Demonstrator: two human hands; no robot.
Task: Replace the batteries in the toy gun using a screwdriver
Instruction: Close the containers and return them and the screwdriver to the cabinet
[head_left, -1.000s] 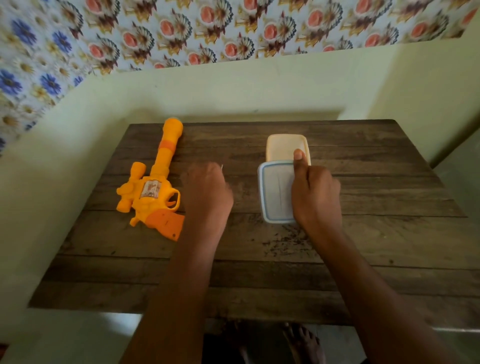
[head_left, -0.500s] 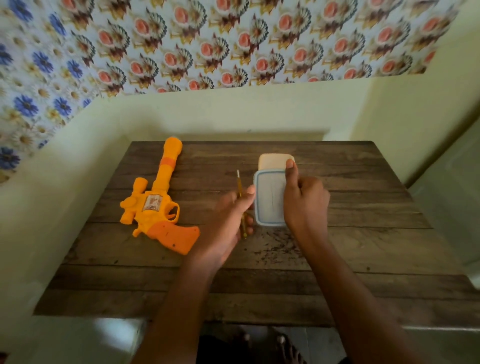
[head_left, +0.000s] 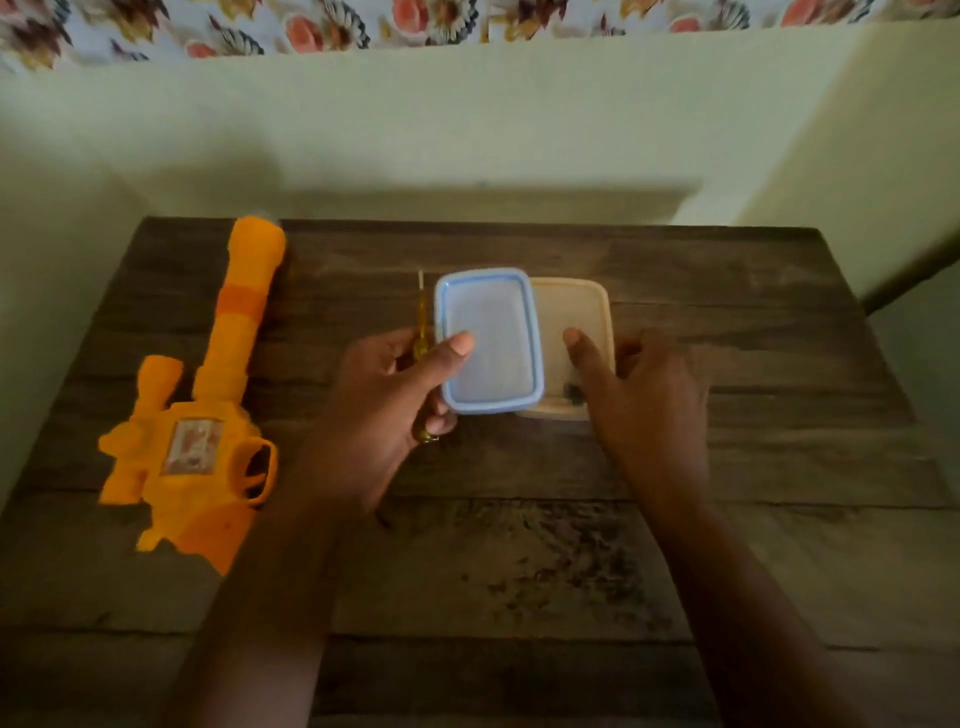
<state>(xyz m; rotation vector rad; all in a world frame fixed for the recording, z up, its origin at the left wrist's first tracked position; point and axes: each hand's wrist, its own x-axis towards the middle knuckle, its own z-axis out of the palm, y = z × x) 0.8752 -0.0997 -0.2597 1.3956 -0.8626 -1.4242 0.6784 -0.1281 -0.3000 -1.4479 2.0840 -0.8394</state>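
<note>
An orange toy gun (head_left: 200, 415) lies flat on the left of the wooden table (head_left: 727, 467), barrel pointing away from me. My left hand (head_left: 379, 415) holds a small yellow-handled screwdriver (head_left: 422, 322) and pinches the blue-rimmed lid (head_left: 491, 340) with its thumb on top. The lid is off to the left of a cream plastic box (head_left: 582, 312). My right hand (head_left: 639, 395) grips the box, thumb inside its open top. Something small and dark lies in the box's near corner.
Pale green walls close in behind and to the left of the table. Patterned floral cloth hangs above the far wall. Dark specks mark the table's near middle.
The lid has come off the box and shifted left into my left hand, which also holds the screwdriver. My right hand moved from the lid to the opened box.
</note>
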